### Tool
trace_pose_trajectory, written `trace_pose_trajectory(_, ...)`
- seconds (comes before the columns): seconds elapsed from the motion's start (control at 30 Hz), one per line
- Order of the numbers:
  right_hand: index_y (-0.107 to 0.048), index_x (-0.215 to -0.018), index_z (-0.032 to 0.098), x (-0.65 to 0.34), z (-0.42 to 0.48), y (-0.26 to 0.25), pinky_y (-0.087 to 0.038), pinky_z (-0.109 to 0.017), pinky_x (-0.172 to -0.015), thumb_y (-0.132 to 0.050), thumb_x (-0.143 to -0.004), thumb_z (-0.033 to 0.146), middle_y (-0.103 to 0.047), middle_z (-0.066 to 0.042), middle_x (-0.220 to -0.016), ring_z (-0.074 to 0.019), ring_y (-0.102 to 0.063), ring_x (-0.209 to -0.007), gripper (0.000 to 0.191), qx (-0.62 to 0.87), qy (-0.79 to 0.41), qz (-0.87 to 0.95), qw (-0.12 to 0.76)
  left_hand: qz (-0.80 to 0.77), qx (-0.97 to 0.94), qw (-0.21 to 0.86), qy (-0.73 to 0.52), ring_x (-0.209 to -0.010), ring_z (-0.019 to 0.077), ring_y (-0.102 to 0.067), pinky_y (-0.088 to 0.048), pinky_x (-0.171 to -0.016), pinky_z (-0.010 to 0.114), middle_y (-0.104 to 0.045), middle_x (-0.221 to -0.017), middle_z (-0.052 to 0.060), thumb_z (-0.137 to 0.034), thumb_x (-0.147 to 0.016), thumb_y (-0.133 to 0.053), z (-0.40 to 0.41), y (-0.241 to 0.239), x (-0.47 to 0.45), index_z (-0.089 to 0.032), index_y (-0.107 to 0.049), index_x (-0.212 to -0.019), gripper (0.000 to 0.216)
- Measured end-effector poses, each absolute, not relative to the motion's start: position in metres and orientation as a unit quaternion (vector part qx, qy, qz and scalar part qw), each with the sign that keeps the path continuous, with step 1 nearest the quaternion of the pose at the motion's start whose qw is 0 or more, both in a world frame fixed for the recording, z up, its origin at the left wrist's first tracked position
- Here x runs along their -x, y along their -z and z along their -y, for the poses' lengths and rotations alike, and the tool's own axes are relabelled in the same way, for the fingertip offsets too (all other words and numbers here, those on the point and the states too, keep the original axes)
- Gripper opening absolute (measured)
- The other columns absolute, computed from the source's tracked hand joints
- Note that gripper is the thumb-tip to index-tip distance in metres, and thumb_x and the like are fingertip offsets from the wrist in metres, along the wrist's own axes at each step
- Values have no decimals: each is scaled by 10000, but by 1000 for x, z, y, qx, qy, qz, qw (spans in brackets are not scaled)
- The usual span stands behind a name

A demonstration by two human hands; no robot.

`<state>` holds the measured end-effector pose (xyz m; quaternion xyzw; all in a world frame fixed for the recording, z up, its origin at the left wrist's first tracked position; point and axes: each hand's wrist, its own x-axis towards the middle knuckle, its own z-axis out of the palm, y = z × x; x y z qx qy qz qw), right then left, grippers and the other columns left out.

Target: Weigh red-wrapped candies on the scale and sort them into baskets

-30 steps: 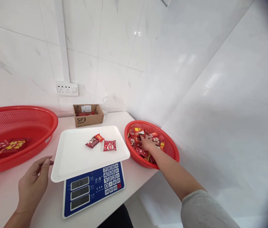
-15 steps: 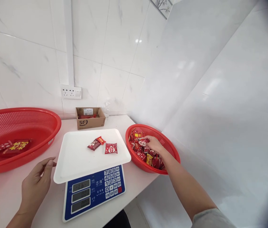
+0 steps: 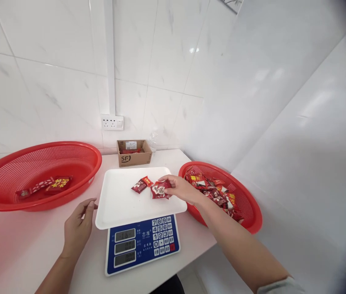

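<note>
My right hand (image 3: 180, 189) pinches a red snack packet (image 3: 159, 190) over the right part of the white tray (image 3: 116, 208). Under it the packet that lay on the tray is mostly covered. Just left of these, a dark brown-red packet (image 3: 139, 186) and a small bright red one (image 3: 147, 180) rest against each other on the tray. The tray sits on a blue digital scale (image 3: 142, 245). Beside the tray's left edge is my left hand (image 3: 79, 222), thumb and fingers closed; a bit of dark red shows at the fingertips, too small to name.
At right a red basket (image 3: 252, 208) contains many snack packets (image 3: 215, 192). A larger red basket (image 3: 77, 149) on the left holds a few bigger red packs (image 3: 59, 185). Behind the tray stands a cardboard box (image 3: 136, 159), near the wall socket (image 3: 112, 122).
My right hand has moved left from the right basket to the tray, carrying a red packet. My left hand keeps its place by the tray edge. The view has turned slightly left.
</note>
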<state>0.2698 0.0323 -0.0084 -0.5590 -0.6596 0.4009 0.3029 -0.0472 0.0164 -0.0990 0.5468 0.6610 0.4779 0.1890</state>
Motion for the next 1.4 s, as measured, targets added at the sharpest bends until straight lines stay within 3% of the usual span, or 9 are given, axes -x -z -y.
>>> trace_pose_trajectory(0.1, -585, -1217, 238, -258, -43, 14, -525, -320, -716, -575, -714, 87, -666, 22, -809, -142, -625, -700, 524, 557, -366, 685, 293, -653, -550, 184, -487, -801, 233, -676, -538, -722, 316, -721, -819, 56, -511, -784, -436, -16, 99, 48, -194, -651, -940, 414)
trace_pose_trajectory(0.3, -401, -1385, 253, -260, -59, 14, -458, -399, -939, -485, -844, 187, -608, -66, -1202, -193, -590, -1074, 552, 601, -263, 692, 301, -639, -551, 186, -504, -755, 223, -682, -543, -688, 299, -721, -779, 36, -503, -785, -452, -17, 100, 49, -207, -654, -910, 380)
trace_pose_trajectory(0.47, -332, -1450, 256, -248, -49, 21, -178, -519, -1126, -504, -880, 411, -203, -104, -1567, -275, -74, -1448, 616, 616, -226, 724, 214, -636, -548, 192, -509, -754, 224, -682, -544, -692, 302, -719, -773, 38, -515, -784, -453, -16, 100, 49, -207, -657, -911, 391)
trace_pose_trajectory(0.6, -282, -1472, 295, -227, -45, 30, -67, -625, -1097, -442, -876, 570, -107, -101, -1589, -333, 46, -1441, 676, 604, -237, 750, 130, -628, -550, 201, -512, -733, 218, -679, -545, -679, 301, -716, -777, 39, -519, -792, -451, -15, 101, 49, -205, -654, -912, 392)
trace_pose_trajectory(0.97, -424, -1408, 309, -194, -58, 35, -64, -593, -1114, -413, -860, 639, -261, -68, -1554, -336, -67, -1441, 640, 524, -209, 820, 95, -616, -551, 202, -526, -761, 226, -684, -552, -698, 314, -711, -782, 57, -523, -798, -448, -14, 100, 49, -190, -643, -910, 402)
trace_pose_trajectory(1.07, -379, -1423, 351, -205, -53, 27, -102, -567, -1129, -420, -853, 651, -218, -25, -1569, -300, -70, -1447, 646, 510, -208, 827, 113, -615, -549, 201, -529, -769, 229, -685, -552, -695, 317, -713, -785, 60, -532, -803, -440, -14, 101, 49, -187, -640, -910, 413)
trace_pose_trajectory(1.17, -324, -1457, 277, -233, -50, 17, -141, -481, -1153, -367, -905, 581, -190, -43, -1578, -242, -72, -1452, 631, 550, -171, 802, 159, -614, -548, 202, -531, -762, 227, -683, -551, -692, 318, -713, -779, 56, -538, -805, -435, -15, 102, 50, -189, -641, -912, 419)
trace_pose_trajectory(1.27, -316, -1444, 203, -277, -49, 9, -248, -382, -1132, -349, -946, 423, -306, -91, -1530, -200, -267, -1402, 545, 621, -126, 752, 183, -611, -550, 203, -533, -755, 221, -679, -549, -700, 315, -709, -775, 51, -541, -805, -439, -15, 103, 49, -190, -644, -907, 418)
trace_pose_trajectory(1.4, -580, -1160, 194, -344, -42, 14, -454, -368, -933, -385, -941, 294, -646, -103, -1185, -231, -595, -1101, 310, 701, -119, 696, 104, -606, -549, 203, -538, -738, 216, -678, -548, -669, 302, -707, -767, 42, -538, -806, -450, -15, 105, 49, -198, -645, -903, 404)
